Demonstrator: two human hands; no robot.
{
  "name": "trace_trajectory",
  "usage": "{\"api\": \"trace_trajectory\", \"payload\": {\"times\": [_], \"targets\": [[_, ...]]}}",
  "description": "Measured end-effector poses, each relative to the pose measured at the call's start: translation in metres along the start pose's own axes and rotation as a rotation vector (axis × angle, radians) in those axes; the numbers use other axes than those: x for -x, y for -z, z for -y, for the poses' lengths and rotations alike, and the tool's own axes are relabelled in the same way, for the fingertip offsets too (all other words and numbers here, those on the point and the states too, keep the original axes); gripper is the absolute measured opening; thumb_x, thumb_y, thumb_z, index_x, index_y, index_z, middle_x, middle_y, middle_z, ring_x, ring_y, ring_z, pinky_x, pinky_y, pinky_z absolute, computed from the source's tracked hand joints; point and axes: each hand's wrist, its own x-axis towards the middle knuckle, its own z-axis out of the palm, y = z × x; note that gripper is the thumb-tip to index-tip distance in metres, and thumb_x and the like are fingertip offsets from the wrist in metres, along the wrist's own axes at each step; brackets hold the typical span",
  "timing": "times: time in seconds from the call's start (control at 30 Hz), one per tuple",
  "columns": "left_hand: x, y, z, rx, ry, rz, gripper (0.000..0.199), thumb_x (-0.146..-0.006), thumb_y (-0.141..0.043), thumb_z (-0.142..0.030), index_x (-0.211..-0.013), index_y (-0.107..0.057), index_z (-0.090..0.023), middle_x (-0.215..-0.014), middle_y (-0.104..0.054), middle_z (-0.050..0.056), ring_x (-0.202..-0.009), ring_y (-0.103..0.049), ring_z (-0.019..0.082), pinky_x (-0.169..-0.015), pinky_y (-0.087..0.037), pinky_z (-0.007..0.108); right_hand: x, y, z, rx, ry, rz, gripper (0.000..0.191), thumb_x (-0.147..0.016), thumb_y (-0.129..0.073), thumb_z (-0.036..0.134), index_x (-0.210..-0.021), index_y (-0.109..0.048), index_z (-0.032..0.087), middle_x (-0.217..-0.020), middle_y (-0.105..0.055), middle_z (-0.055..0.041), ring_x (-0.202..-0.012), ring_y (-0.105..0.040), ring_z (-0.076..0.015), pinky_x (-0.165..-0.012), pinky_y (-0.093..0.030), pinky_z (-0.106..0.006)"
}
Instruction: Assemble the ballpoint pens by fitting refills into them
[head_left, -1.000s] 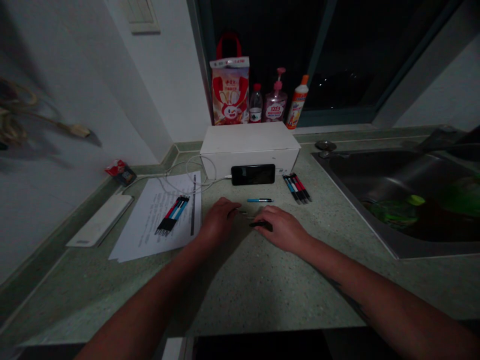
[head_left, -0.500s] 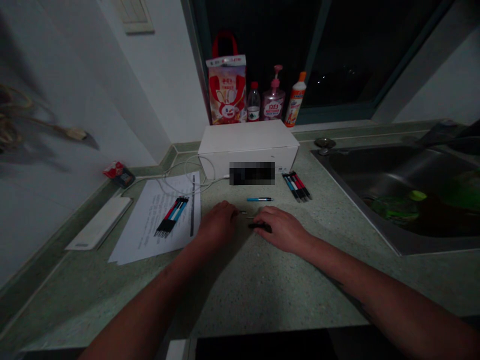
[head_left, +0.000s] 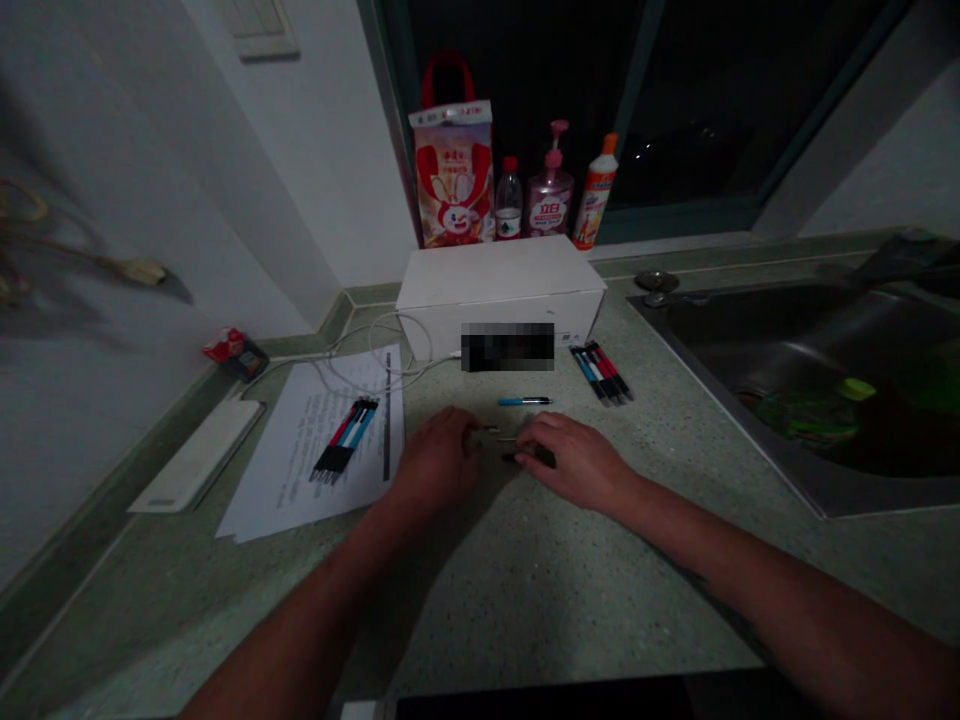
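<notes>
My left hand (head_left: 441, 452) is closed, thumb and forefinger pinching a small pen part (head_left: 490, 429) whose pale metallic end sticks out to the right. Facing it, my right hand (head_left: 571, 458) is closed around a dark pen barrel (head_left: 510, 457), mostly hidden by the fingers. A thin, light refill-like stick (head_left: 507, 439) points left from the right fingertips; whether they grip it I cannot tell. Just beyond both hands lies a light-blue pen half (head_left: 521, 401) with a dark right end.
Assembled pens (head_left: 346, 440) lie on printed sheets (head_left: 270, 490) at left; more pens (head_left: 602, 375) lie at right. Behind are a white box (head_left: 499, 275) and a cable (head_left: 375, 385). A white power bank-like slab (head_left: 199, 455) lies far left, a steel sink (head_left: 787, 470) at right.
The view has shifted slightly. My right hand has turned a little and covers more of the dark barrel; my left hand keeps its pinch.
</notes>
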Motion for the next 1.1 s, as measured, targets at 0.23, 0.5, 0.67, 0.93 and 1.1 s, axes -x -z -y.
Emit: {"api": "trace_trajectory", "payload": {"times": [0.23,0.5,0.67,0.93,1.1], "targets": [[0.001,0.006,-0.003,-0.031,0.023,0.019,0.021,-0.086,-0.056,-0.013,-0.103,-0.067,-0.018,-0.101,-0.068,0.011,-0.088,-0.065,0.026,-0.078,-0.048,0.037,0.000,0.005,0.002,0.020,-0.014,0.038,0.005,-0.090,-0.068,0.026,-0.094,-0.067,0.022,-0.092,-0.066,-0.0039,-0.089,-0.063,-0.0213,-0.077,-0.048,-0.035],[-0.002,-0.003,-0.002,-0.042,-0.030,0.112,0.016,-0.092,-0.055,-0.017,-0.092,-0.071,-0.018,-0.096,-0.067,0.009,-0.089,-0.065,0.024,-0.077,-0.049,0.035,0.000,0.005,0.001,0.022,-0.007,0.089,0.005,-0.087,-0.071,0.023,-0.091,-0.068,0.023,-0.093,-0.066,-0.0043,-0.091,-0.063,-0.0220,-0.077,-0.049,-0.035],[-0.001,-0.006,-0.003,0.194,-0.053,0.018,0.015,-0.092,-0.057,-0.022,-0.101,-0.069,-0.020,-0.095,-0.072,0.009,-0.083,-0.065,0.023,-0.076,-0.051,0.037,-0.001,0.001,0.001,-0.012,-0.037,0.013,0.005,-0.089,-0.065,0.021,-0.093,-0.064,0.023,-0.092,-0.066,-0.0035,-0.084,-0.063,-0.0196,-0.073,-0.047,-0.033],[-0.003,-0.019,0.000,0.525,0.044,0.000,0.014,-0.088,-0.059,-0.022,-0.098,-0.069,-0.021,-0.086,-0.075,0.005,-0.075,-0.069,0.020,-0.070,-0.055,0.034,-0.001,-0.005,0.000,-0.077,-0.084,-0.073,0.006,-0.092,-0.059,0.026,-0.096,-0.062,0.022,-0.088,-0.068,-0.0037,-0.077,-0.064,-0.0185,-0.067,-0.045,-0.031],[-0.005,-0.022,0.004,0.616,0.056,0.012,0.013,-0.089,-0.061,-0.025,-0.096,-0.072,-0.022,-0.092,-0.077,0.007,-0.081,-0.071,0.021,-0.075,-0.057,0.036,0.001,-0.007,0.000,-0.094,-0.076,-0.104,0.008,-0.095,-0.057,0.028,-0.098,-0.062,0.023,-0.088,-0.068,-0.0046,-0.076,-0.065,-0.0185,-0.066,-0.046,-0.031]]}}
